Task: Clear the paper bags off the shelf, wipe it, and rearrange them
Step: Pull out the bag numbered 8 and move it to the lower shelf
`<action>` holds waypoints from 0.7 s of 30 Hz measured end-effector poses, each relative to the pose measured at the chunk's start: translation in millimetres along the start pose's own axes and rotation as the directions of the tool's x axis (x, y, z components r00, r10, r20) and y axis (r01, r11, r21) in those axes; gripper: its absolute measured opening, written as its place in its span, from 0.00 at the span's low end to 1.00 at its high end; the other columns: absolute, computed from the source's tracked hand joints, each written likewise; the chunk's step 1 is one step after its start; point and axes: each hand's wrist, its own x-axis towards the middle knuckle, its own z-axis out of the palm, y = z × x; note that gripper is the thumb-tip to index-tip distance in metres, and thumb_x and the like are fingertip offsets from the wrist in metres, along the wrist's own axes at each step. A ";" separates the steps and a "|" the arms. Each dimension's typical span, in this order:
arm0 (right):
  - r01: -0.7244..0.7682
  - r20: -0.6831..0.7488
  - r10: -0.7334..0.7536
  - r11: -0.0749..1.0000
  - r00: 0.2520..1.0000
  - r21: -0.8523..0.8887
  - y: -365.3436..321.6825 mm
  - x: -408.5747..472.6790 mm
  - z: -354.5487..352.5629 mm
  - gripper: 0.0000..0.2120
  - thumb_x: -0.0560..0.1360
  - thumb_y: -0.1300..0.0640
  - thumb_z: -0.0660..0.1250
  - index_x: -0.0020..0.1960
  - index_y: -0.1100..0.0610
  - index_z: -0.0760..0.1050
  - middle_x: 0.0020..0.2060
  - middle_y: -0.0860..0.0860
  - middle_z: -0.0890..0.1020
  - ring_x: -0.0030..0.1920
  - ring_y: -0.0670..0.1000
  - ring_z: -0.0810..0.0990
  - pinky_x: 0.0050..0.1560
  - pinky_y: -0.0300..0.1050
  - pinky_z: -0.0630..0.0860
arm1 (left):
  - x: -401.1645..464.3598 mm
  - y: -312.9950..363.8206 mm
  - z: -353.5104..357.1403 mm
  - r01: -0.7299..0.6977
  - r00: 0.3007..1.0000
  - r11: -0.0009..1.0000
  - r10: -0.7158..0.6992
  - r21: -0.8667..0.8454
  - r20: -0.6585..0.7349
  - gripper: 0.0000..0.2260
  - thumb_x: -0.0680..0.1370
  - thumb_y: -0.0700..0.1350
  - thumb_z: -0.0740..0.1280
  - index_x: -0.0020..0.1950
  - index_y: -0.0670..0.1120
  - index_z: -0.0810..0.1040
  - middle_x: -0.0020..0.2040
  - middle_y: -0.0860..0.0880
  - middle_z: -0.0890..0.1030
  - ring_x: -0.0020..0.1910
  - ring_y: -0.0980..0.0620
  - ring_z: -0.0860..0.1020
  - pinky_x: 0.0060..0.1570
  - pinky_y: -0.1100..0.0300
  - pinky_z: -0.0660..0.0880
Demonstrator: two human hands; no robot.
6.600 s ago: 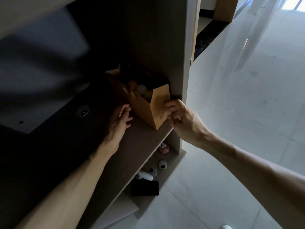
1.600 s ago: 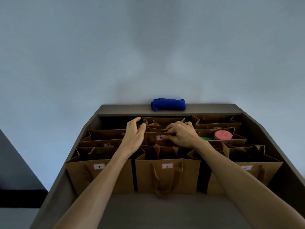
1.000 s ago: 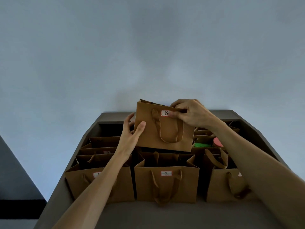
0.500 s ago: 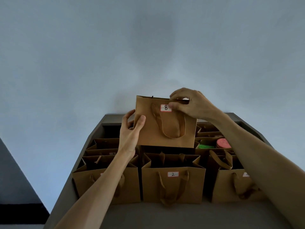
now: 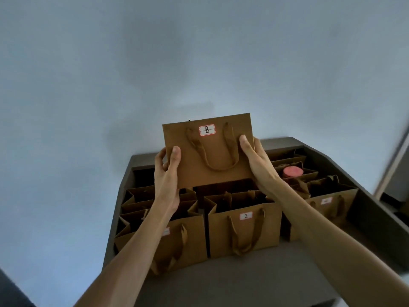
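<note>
Bag 8 [image 5: 208, 151] upright, raised above the bags on the shelf [image 5: 254, 282]. Left hand [image 5: 167, 173] grips its left edge, right hand [image 5: 254, 160] its right edge, thumbs on front. Bag 2 [image 5: 243, 229] stands below in the front row

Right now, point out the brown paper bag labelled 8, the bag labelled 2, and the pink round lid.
Brown paper bag labelled 8 [image 5: 210, 158]: head view, front panel.
Bag labelled 2 [image 5: 243, 231]: head view, front panel.
Pink round lid [image 5: 292, 171]: head view, top.
</note>
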 end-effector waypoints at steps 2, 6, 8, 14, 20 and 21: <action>-0.013 -0.046 0.012 1.000 0.999 -0.019 2.2 -11.2 -1.3 0.46 0.62 0.25 0.65 0.73 0.45 0.59 0.64 0.50 0.74 0.61 0.54 0.78 0.59 0.59 0.78 | -6.5 -2.1 -1.1 0.013 1.000 1.000 -0.013 0.004 0.025 0.31 0.69 0.61 0.67 0.70 0.54 0.65 0.60 0.51 0.76 0.58 0.49 0.78 0.54 0.44 0.79; -0.024 -0.091 0.022 0.999 0.996 -0.022 0.6 -37.0 -13.4 0.37 0.70 0.31 0.58 0.74 0.45 0.55 0.65 0.47 0.72 0.61 0.51 0.77 0.61 0.52 0.77 | -22.4 -5.3 5.3 0.004 0.995 1.000 -0.004 0.004 0.098 0.32 0.68 0.65 0.67 0.69 0.55 0.65 0.62 0.50 0.75 0.59 0.49 0.78 0.55 0.44 0.78; -0.044 -0.131 0.038 0.998 0.991 -0.040 -1.0 -51.5 -23.7 0.40 0.68 0.30 0.57 0.75 0.45 0.53 0.65 0.46 0.72 0.61 0.50 0.76 0.62 0.52 0.76 | -32.9 -8.5 13.8 0.007 0.990 1.000 -0.008 0.008 0.141 0.32 0.69 0.66 0.67 0.69 0.55 0.65 0.62 0.51 0.75 0.59 0.49 0.78 0.55 0.44 0.78; -0.060 -0.241 0.051 0.998 0.969 -0.033 -4.7 -101.0 -64.9 0.47 0.63 0.23 0.60 0.76 0.44 0.55 0.68 0.48 0.71 0.64 0.53 0.75 0.64 0.60 0.74 | -72.8 -22.6 45.0 0.029 0.971 1.000 -0.028 0.001 0.236 0.24 0.71 0.66 0.65 0.65 0.60 0.67 0.62 0.52 0.76 0.60 0.50 0.78 0.58 0.42 0.76; -0.117 -0.312 0.109 0.993 0.944 -0.007 -4.0 -163.8 -119.6 0.39 0.66 0.22 0.59 0.71 0.40 0.64 0.63 0.44 0.76 0.63 0.51 0.77 0.65 0.58 0.73 | -131.1 -45.7 79.2 0.114 0.942 0.993 -0.115 0.023 0.315 0.23 0.73 0.69 0.59 0.66 0.64 0.66 0.65 0.54 0.75 0.63 0.51 0.76 0.62 0.41 0.72; -0.129 -0.329 0.128 0.991 0.936 0.016 -2.9 -175.4 -127.3 0.38 0.66 0.23 0.60 0.70 0.40 0.66 0.63 0.45 0.77 0.62 0.51 0.78 0.63 0.58 0.75 | -142.0 -50.9 83.2 0.146 0.932 0.989 -0.139 0.003 0.336 0.24 0.74 0.68 0.58 0.67 0.63 0.65 0.65 0.54 0.75 0.63 0.51 0.76 0.62 0.42 0.73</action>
